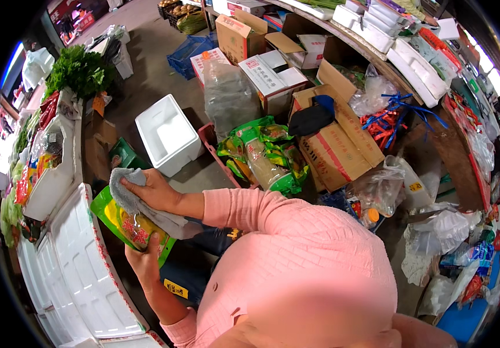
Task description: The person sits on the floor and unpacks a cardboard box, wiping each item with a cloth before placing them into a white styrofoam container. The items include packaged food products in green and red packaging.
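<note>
My left hand [145, 262] holds the lower edge of a green and yellow plastic food package [121, 222], its thumb lying on the printed front. My right hand [156, 191] grips a grey cloth [129, 201], which is draped over the upper side of the package and touches it. The package is tilted, above my dark-clad legs. Beyond my right forearm, similar green packages [261, 152] lie piled in a red plastic crate [208, 141]. An empty white foam box [169, 130] stands on the floor nearer my hands, beside a green box [129, 153].
White foam boxes [84, 261] line the left side, with leafy greens [78, 69] farther up. Cardboard boxes [341, 143], one bearing a dark cloth item [313, 118], stand beyond the crate. Blue crates [191, 54] sit on the floor. Bags and goods crowd the right-hand counter.
</note>
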Motion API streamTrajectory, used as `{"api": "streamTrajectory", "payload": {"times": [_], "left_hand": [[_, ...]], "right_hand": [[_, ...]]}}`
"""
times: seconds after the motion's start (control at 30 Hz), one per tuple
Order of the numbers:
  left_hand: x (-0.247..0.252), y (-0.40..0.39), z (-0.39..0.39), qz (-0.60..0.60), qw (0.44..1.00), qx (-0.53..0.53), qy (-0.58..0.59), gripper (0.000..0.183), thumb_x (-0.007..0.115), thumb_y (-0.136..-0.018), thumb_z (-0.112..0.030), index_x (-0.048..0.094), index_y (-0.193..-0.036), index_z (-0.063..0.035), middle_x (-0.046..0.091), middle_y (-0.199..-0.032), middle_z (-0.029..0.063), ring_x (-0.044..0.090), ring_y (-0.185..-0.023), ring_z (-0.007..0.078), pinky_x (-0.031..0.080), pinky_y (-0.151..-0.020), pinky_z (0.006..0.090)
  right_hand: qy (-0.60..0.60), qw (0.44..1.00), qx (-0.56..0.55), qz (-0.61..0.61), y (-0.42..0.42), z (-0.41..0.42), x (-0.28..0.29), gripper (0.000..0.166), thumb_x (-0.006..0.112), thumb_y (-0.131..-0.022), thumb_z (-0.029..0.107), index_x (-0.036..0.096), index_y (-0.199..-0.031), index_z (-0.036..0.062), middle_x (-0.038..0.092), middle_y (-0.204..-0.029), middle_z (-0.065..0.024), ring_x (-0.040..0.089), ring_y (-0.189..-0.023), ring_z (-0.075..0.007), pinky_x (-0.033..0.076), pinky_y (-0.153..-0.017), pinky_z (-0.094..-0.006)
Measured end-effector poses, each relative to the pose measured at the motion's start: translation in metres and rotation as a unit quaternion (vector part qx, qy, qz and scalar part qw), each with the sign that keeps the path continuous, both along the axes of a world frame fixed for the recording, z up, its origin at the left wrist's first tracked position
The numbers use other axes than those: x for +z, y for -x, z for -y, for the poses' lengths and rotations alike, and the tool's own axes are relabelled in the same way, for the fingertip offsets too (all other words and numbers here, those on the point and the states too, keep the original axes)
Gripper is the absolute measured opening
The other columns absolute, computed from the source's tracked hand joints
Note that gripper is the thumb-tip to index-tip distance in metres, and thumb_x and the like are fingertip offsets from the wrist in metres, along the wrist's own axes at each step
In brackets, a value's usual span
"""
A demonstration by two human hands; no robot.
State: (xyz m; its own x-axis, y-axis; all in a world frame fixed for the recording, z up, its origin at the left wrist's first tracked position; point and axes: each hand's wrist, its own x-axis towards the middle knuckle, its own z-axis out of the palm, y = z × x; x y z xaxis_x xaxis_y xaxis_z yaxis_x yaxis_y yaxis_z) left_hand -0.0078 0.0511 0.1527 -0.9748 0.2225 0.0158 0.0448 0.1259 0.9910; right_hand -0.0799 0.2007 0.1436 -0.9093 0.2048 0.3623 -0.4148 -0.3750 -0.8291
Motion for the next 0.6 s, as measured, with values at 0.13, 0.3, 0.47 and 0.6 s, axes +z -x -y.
{"api": "streamTrajectory", "payload": {"times": [0.13,0.3,0.47,0.6], "left_hand": [[-0.001,-0.003,0.009,-0.005,0.999,0.014,-0.036,0.033,0.062,-0.080,0.004,0.053,-0.112,0.0026,0.059,-0.098,0.0044,0.055,-0.086,0.0132,0.045,-0.078,0.0255],[0.006,-0.011,0.026,0.044,0.992,0.065,-0.096,0.024,0.058,-0.083,0.001,0.056,-0.107,0.0024,0.060,-0.096,0.0034,0.055,-0.085,0.0122,0.044,-0.077,0.0248],[0.014,-0.043,0.048,-0.045,0.986,0.016,0.160,0.009,0.062,-0.067,-0.008,0.060,-0.071,-0.0001,0.059,-0.066,0.0081,0.053,-0.062,0.0125,0.045,-0.055,0.0306],[0.017,-0.057,0.061,-0.027,0.951,0.044,0.304,0.036,0.065,-0.061,-0.013,0.060,-0.096,-0.0056,0.063,-0.078,0.0173,0.062,-0.074,0.0339,0.049,-0.068,0.0405]], "right_hand": [[-0.082,0.994,-0.062,-0.044,-0.004,-0.003,0.004,0.023,0.063,-0.085,0.022,0.061,-0.097,0.0030,0.062,-0.086,-0.0069,0.056,-0.082,-0.0143,0.045,-0.072,-0.0301],[-0.185,0.932,-0.161,-0.266,0.001,-0.001,0.022,0.036,0.071,-0.073,0.021,0.051,-0.099,0.0059,0.051,-0.106,-0.0118,0.047,-0.104,-0.0319,0.034,-0.089,-0.0411],[-0.507,0.776,-0.002,-0.375,-0.047,0.043,0.060,0.046,0.071,-0.061,0.037,0.058,-0.092,0.0066,0.055,-0.103,-0.0126,0.048,-0.114,-0.0316,0.024,-0.104,-0.0524],[-0.438,0.807,0.022,-0.396,-0.044,0.076,0.038,0.017,0.067,-0.071,0.019,0.059,-0.080,0.0060,0.055,-0.071,-0.0113,0.051,-0.063,-0.0308,0.037,-0.060,-0.0402]]}}
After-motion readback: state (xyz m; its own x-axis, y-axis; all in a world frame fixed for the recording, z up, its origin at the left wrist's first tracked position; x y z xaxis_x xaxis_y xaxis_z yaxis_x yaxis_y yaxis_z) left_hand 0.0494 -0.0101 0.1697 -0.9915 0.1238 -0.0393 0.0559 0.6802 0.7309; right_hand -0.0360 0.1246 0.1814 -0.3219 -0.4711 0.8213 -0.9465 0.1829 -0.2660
